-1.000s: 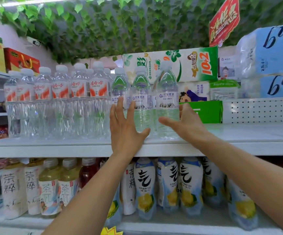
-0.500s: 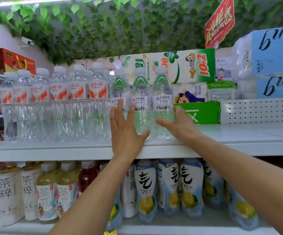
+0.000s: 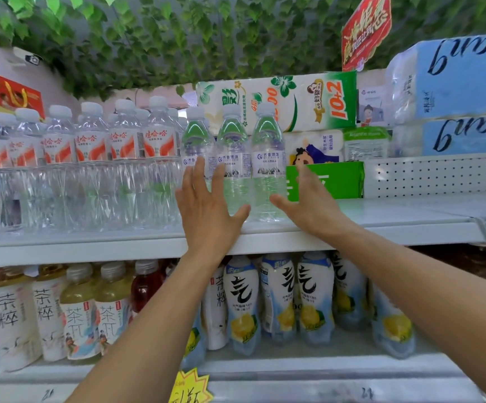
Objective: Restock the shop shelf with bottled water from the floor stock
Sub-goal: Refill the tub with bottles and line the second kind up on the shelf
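three green-tinted water bottles point(image 3: 268, 167), left hand point(image 3: 209, 210), right hand point(image 3: 311, 205) spread.

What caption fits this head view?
Both open hands, left hand and right hand, frame green-tinted water bottles on the shelf.

right hand point(image 3: 308, 205) drawn back off rightmost green-tinted bottle point(image 3: 268, 167), fingers spread, camera nearer

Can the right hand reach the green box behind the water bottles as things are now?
Probably yes. The right hand is open beside the rightmost green-tinted bottle, and the green box stands just behind it with nothing between.
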`<move>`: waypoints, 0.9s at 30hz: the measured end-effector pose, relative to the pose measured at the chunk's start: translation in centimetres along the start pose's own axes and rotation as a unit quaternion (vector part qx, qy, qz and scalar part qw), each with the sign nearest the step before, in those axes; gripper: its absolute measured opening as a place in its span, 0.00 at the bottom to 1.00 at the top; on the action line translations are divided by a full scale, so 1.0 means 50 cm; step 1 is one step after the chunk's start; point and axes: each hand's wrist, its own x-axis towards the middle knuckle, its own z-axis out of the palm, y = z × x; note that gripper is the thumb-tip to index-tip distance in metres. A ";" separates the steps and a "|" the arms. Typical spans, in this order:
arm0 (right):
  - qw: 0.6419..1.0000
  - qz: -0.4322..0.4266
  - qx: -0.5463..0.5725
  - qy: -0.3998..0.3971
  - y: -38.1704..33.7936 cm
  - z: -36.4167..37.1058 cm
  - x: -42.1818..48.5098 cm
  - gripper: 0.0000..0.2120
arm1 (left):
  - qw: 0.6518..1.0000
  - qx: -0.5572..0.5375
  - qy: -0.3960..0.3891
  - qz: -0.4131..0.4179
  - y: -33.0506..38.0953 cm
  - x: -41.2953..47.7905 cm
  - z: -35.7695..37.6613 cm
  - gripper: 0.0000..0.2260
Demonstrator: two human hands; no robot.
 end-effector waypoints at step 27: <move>0.906 0.249 -0.273 -0.208 0.816 -0.460 -0.759 0.20 | 0.850 -0.222 -0.474 0.058 0.743 -0.794 0.363 0.24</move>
